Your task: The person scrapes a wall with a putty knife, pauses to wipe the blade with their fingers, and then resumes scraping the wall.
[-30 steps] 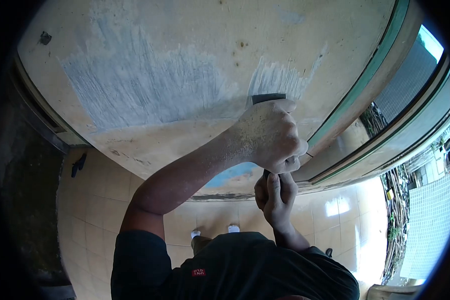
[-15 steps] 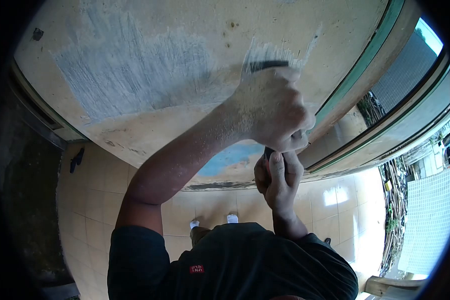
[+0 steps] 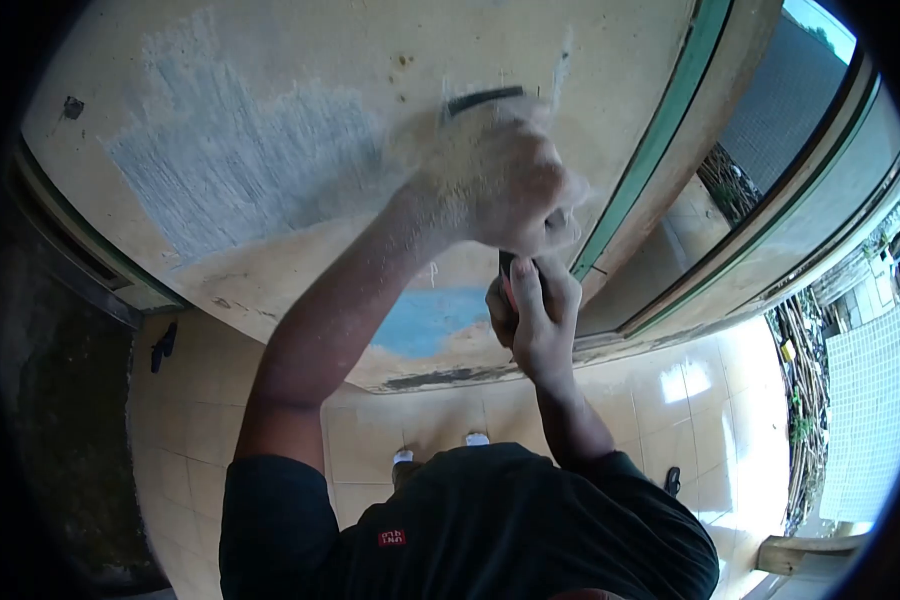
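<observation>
My left hand (image 3: 515, 190), blurred and coated with pale dust, is closed in a fist around the upper part of a scraper. The scraper's dark, slightly curved blade (image 3: 485, 99) lies against the beige wall (image 3: 350, 40), just above the fist. Below it, my right hand (image 3: 540, 315) is wrapped around the lower, red-and-black handle (image 3: 507, 280), thumb along it. Most of the handle is hidden by my fingers. Left of the blade, a wide patch of wall (image 3: 250, 150) is scratched grey-white. A blue painted patch (image 3: 430, 318) shows under my left forearm.
A green-edged frame (image 3: 660, 140) borders the wall on the right, beside a window (image 3: 785, 110). Tiled floor (image 3: 360, 430) lies below, with dark slippers at left (image 3: 164, 347) and right (image 3: 673, 481). Piled sticks (image 3: 798, 400) lie further right.
Both hands and the scraper have moved upward, with the blade higher on the wall. The view has shifted, so wall marks sit further left. Both grips stay closed.
</observation>
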`<state>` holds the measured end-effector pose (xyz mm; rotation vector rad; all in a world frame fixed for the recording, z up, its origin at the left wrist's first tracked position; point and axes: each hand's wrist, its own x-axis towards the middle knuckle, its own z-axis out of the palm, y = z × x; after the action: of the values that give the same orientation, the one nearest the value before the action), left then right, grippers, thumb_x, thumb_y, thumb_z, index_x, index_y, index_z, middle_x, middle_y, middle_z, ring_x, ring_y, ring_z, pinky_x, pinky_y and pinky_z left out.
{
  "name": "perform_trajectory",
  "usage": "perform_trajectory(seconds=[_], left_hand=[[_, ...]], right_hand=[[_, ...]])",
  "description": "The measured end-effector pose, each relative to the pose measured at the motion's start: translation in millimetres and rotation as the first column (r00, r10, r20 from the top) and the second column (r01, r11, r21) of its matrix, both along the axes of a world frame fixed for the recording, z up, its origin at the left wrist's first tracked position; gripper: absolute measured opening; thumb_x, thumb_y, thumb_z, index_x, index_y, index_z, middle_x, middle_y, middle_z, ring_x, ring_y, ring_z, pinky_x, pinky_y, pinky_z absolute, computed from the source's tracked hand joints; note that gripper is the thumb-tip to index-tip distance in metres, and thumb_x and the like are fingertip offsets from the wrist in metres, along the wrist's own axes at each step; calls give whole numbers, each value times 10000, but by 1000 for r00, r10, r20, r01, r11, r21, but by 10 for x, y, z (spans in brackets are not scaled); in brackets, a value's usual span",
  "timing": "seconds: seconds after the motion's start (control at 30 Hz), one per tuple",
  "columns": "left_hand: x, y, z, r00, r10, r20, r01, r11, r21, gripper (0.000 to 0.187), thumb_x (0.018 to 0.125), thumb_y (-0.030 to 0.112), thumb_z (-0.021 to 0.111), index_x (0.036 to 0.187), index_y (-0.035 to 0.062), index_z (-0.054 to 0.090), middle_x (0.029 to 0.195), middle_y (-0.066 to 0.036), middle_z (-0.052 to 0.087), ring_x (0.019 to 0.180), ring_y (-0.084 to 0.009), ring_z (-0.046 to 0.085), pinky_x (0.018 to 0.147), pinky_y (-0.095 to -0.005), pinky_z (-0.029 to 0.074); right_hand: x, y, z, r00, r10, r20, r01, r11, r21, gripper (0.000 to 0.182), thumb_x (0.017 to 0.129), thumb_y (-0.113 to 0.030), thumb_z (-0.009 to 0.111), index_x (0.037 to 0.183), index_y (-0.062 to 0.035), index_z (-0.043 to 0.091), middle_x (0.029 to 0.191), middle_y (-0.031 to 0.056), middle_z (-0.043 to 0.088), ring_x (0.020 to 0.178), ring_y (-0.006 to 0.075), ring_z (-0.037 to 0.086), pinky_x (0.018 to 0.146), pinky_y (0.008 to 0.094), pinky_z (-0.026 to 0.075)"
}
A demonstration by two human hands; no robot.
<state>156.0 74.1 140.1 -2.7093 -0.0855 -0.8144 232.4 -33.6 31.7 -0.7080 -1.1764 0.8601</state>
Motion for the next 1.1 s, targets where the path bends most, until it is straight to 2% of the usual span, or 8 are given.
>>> perform_trajectory(seconds=[0.3,0.4,0.47,0.63,0.77,0.9,1.0,1.1], left_hand=[[138,-273,-869,927,-234,293,334,870,-364,244,636,157,575,487,104,390,448,-33,446,440,-203,457,527,-335,386],[145,-455,-1456,694,-100,713,560,697,-448,311,785,120,520,511,65,384,438,-44,387,410,-194,442,436,-341,343],[64,-757,-1630,518,192,833,797,246,-552,365,886,110,452,532,65,377,445,-39,384,368,-171,409,372,-331,305],[-259,-1007,-2365,505,729,462,805,-206,-556,446,972,294,435,579,101,351,475,-3,335,342,-103,328,351,-253,268],[-460,-1577,-2790,772,632,73,518,-557,-649,343,954,385,493,776,92,484,527,72,289,388,-43,307,374,-210,213],[-553,-1861,-2580,823,554,128,488,-572,-659,412,924,334,571,1187,36,465,694,50,460,562,-47,454,455,-199,328],[-524,-1953,-2656,758,619,209,483,-316,-816,480,888,292,637,1235,32,432,952,-9,534,840,-73,531,657,-224,447],[-693,-2029,-2597,720,652,236,592,-401,-699,555,836,199,705,1267,20,405,1110,-49,521,1039,-110,510,851,-256,449]], right_hand=[[60,-579,-692,952,103,-287,-180,949,-257,354,963,-317,458,1170,-31,441,571,30,412,331,66,280,301,214,215],[233,-787,-1027,963,135,-234,-215,907,-363,360,965,-294,446,1206,-27,451,570,23,411,362,56,311,327,202,211],[381,-951,-1088,931,153,-331,-315,795,-519,337,973,-254,436,1172,14,483,612,18,427,398,74,349,359,212,267],[531,-1037,-1456,858,0,-514,-387,658,-646,270,975,-285,412,1027,-36,503,644,50,487,442,128,423,403,235,344],[375,-1005,-1548,922,7,-388,-254,766,-590,234,987,-274,383,1014,-70,495,744,41,518,576,125,485,497,224,397],[128,-1079,-1568,939,122,-323,-289,789,-542,213,1003,-248,372,1074,-75,475,853,4,480,688,77,477,519,225,406],[-199,-1054,-1599,966,105,-236,-211,850,-483,352,1009,-238,371,1307,-56,407,941,-5,461,835,77,440,763,210,394],[-244,-1086,-1375,923,252,-289,-366,805,-467,434,1013,-226,356,1404,-44,302,1113,24,445,987,99,417,907,239,340]])
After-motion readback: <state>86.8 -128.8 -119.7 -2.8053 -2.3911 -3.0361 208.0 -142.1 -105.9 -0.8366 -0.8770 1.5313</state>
